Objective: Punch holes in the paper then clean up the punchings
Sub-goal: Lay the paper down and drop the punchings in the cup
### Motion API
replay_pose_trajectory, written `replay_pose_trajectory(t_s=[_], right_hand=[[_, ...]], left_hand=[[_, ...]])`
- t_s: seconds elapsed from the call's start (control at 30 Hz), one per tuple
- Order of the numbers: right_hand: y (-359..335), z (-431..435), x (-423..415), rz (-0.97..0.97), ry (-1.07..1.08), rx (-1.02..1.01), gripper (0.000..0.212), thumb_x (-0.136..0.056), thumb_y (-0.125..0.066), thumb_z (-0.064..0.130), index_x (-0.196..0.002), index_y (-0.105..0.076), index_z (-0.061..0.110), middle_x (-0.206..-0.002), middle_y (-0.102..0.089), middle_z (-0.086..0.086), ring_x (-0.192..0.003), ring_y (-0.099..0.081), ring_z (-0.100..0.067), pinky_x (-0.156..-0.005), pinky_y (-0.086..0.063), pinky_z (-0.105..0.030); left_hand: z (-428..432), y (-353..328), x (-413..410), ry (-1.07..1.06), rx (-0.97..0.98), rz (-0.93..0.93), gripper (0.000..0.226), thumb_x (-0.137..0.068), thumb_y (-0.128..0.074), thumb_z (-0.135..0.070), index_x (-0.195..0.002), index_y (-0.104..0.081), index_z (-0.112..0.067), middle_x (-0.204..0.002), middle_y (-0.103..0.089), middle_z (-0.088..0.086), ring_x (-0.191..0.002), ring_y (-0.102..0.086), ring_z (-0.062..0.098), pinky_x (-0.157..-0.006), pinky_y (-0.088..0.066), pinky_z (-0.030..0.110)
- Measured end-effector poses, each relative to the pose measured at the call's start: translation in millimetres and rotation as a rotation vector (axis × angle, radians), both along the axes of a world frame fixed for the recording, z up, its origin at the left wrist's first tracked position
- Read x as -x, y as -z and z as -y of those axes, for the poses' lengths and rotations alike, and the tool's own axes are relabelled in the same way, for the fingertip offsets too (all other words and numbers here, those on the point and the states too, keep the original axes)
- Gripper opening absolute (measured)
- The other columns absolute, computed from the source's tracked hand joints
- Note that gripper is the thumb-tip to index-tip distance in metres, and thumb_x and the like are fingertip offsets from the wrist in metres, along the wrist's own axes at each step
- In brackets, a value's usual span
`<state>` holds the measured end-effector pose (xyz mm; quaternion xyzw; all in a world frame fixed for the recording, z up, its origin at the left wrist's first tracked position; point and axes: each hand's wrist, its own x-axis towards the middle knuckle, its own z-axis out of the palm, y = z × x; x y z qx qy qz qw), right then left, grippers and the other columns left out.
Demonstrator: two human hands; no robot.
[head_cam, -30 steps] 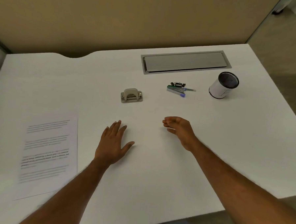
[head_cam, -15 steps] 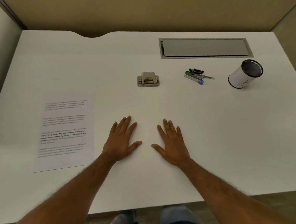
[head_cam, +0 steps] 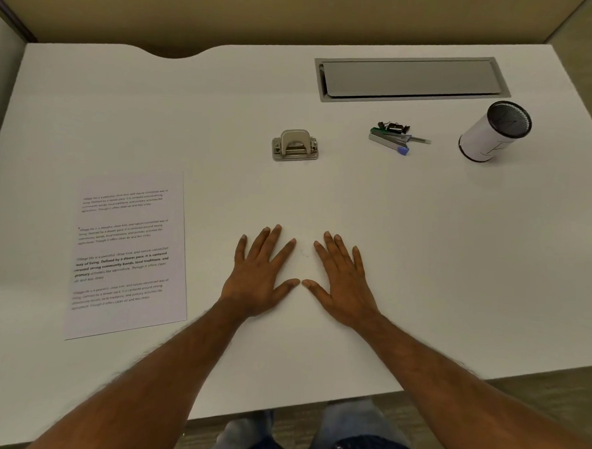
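A printed sheet of paper [head_cam: 128,253] lies flat on the white desk [head_cam: 423,248], to the left of both hands. A small silver hole punch [head_cam: 294,146] stands farther back, near the middle of the desk. My left hand [head_cam: 259,277] and my right hand [head_cam: 343,280] rest palm-down side by side on the bare desk, fingers straight and spread, thumbs nearly touching. Neither hand holds anything. The punch is well beyond my fingertips and the paper is a hand's width left of my left hand.
A small heap of pens and binder clips [head_cam: 393,136] lies right of the punch. A white cylindrical pen cup [head_cam: 491,133] with a dark mesh inside stands at the far right. A grey metal cable hatch [head_cam: 410,79] is set into the desk's back.
My right hand, curled and raised a second ago, has flattened onto the desk beside the left; my thumbs have drawn closer. The view has shifted, bringing the paper fully into sight.
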<state>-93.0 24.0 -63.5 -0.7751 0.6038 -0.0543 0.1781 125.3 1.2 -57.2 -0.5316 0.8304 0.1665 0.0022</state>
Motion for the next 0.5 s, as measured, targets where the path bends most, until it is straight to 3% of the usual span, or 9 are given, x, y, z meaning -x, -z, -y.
replay_pose_trajectory(t_s=[0.23, 0.5], right_hand=[[2.5, -2.0, 3.4, -0.014, -0.065, 0.033, 0.064, -0.096, -0.034, 0.058, -0.152, -0.019, 0.031, -0.163, -0.002, -0.006, -0.15, 0.007, -0.02, -0.12, -0.004, -0.052], [1.6, -2.8, 1.6, -0.131, -0.104, 0.045, 0.06, -0.097, -0.026, 0.058, -0.152, -0.015, 0.035, -0.162, -0.001, -0.012, -0.15, 0.005, -0.028, -0.118, -0.006, -0.057]], left_hand=[[0.6, 2.4, 7.1, 0.02, 0.014, 0.07, 0.068, -0.095, -0.02, -0.067, -0.154, -0.003, -0.041, -0.165, 0.005, 0.012, -0.152, 0.002, 0.031, -0.117, 0.0, 0.063], [-2.5, 1.3, 10.1, 0.029, 0.043, 0.101, 0.067, -0.094, -0.01, -0.067, -0.155, -0.007, -0.039, -0.164, 0.004, 0.015, -0.152, 0.002, 0.034, -0.117, 0.0, 0.064]])
